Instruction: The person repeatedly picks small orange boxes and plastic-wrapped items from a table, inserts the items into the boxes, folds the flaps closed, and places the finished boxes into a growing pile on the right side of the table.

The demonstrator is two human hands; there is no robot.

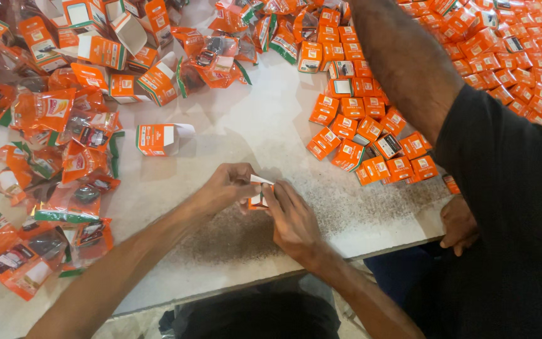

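Pinched between both sets of fingertips, a small orange-and-white carton [259, 194] is sitting just above the pale table [252, 125], near its front edge; its white flap is standing up at the top while the orange body is mostly hiding behind the fingers. The left hand [224, 187] is curling over it from the left, thumb and forefinger closing on the flap. The right hand [293, 216] is pressing in from the right, its fingers [277, 194] lying nearly straight along the carton's side (both hands are grasping it, neither is slack).

Further out, an open carton of the same kind [158, 139] is lying on its side. Orange plastic pouches [64, 163] are heaping up along the left, and finished small boxes [371, 141] are crowding the right, where another person's arm [403, 63] is reaching across.
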